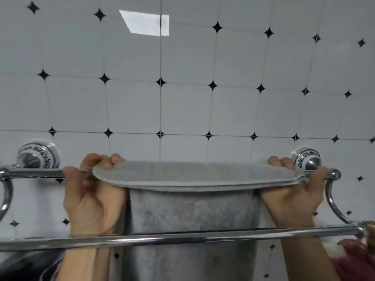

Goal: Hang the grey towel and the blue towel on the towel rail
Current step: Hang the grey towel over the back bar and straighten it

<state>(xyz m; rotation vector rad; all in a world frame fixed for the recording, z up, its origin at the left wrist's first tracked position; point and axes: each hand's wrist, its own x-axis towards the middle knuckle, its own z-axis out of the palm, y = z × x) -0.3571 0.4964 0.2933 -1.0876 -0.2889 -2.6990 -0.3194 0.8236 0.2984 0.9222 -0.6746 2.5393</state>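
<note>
The grey towel [194, 201] is draped over the back bar of the chrome towel rail [40, 173], its folded top edge stretched flat and the rest hanging down behind the front bar [182, 238]. My left hand [91, 195] grips the towel's left top corner, fingers curled over the back bar. At the right top corner my right hand [294, 197] pinches the towel, close to the rail's right bracket [307, 159]. No blue towel is visible.
White wall tiles with black diamond insets fill the background. The left bracket [38, 154] and a chrome curved arm [334, 201] hold the two bars. Dark fabric [26, 264] sits at the bottom left and reddish fabric [357, 262] at the bottom right.
</note>
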